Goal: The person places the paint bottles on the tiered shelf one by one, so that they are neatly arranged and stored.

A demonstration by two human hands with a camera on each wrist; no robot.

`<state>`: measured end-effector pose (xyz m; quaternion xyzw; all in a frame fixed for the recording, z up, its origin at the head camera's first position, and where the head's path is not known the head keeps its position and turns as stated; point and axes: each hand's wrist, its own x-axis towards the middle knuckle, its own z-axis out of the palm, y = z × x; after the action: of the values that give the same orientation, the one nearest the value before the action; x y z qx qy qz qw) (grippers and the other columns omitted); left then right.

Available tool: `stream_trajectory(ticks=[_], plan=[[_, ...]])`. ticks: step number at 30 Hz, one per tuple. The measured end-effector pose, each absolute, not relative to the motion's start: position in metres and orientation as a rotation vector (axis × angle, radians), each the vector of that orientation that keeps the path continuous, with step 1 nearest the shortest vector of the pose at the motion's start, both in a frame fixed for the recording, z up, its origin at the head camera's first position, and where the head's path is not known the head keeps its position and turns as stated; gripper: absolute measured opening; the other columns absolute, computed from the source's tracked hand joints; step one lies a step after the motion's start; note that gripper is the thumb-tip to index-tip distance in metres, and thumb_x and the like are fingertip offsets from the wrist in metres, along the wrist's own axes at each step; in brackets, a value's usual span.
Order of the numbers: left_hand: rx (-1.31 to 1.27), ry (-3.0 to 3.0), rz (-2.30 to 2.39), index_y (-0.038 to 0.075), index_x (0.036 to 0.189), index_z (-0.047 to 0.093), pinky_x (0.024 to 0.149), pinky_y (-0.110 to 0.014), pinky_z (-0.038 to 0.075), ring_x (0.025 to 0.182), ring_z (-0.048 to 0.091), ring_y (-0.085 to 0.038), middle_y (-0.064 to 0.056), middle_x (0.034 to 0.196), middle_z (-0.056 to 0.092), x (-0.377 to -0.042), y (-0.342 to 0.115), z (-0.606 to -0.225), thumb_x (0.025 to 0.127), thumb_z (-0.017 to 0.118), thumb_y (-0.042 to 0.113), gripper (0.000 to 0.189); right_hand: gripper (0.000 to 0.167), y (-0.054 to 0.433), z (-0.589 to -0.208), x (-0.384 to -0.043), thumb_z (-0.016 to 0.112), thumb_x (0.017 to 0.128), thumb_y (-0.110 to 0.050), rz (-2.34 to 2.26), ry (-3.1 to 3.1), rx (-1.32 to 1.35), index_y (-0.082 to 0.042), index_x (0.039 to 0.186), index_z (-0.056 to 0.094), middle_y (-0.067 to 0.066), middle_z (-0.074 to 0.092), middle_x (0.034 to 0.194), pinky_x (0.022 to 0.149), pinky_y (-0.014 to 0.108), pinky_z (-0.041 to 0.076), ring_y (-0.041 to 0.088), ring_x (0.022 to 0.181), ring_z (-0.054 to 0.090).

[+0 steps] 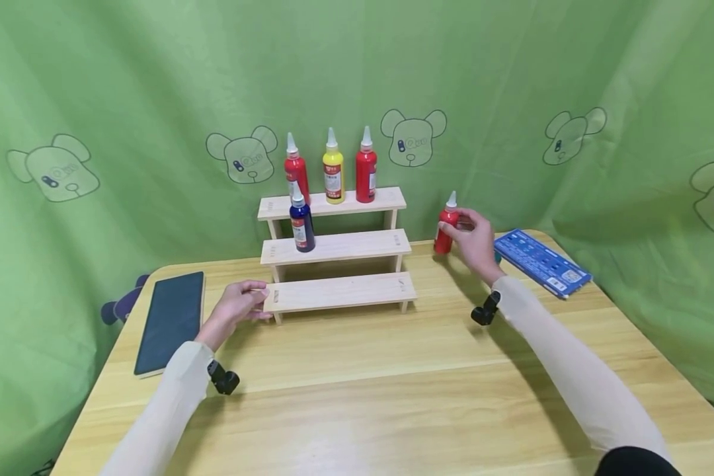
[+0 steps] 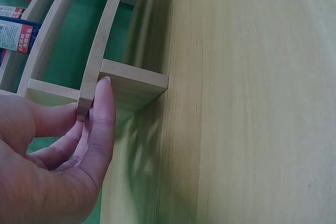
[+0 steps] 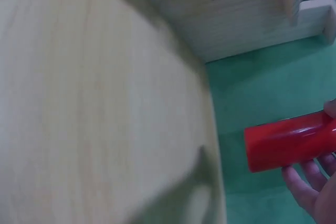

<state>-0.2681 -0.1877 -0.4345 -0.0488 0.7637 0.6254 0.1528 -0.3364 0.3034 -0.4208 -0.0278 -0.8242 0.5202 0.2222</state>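
Note:
My left hand [image 1: 237,308] pinches the left end of the lowest board of a three-step wooden shelf [image 1: 340,291]. In the left wrist view, the thumb lies on top of that board and the fingers [image 2: 100,135] under it. Right of the shelf, my right hand [image 1: 477,246] grips a red paint bottle [image 1: 443,237] with a pointed white cap, held upright. On the top step stand a red bottle [image 1: 296,173], a yellow bottle [image 1: 333,173] and another red bottle [image 1: 365,175]. A dark blue bottle [image 1: 302,228] stands at the left of the middle step.
A blue printed packet [image 1: 541,261] lies at the table's right back, close to my right forearm. On the left lies a dark flat board [image 1: 171,324]. Behind the table [image 1: 357,410] hangs a green curtain [image 1: 482,66]. A purple object [image 1: 121,305] shows beyond the left edge.

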Motion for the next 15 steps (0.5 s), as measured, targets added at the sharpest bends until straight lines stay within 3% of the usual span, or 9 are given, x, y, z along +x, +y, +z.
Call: stream_trajectory(ticks=[15], plan=[[-0.138, 2.197, 1.793, -0.01, 0.147, 0.047, 0.077, -0.026, 0.067, 0.079, 0.063, -0.014, -0.01, 0.101, 0.059, -0.268, -0.19, -0.438, 0.107, 0.056, 0.006, 0.044, 0.044, 0.266, -0.378, -0.32, 0.081, 0.094, -0.025, 1.43, -2.007, 0.148, -0.014, 0.135, 0.067, 0.007, 0.068, 0.122, 0.09, 0.017, 0.058, 0.013, 0.105, 0.063]])
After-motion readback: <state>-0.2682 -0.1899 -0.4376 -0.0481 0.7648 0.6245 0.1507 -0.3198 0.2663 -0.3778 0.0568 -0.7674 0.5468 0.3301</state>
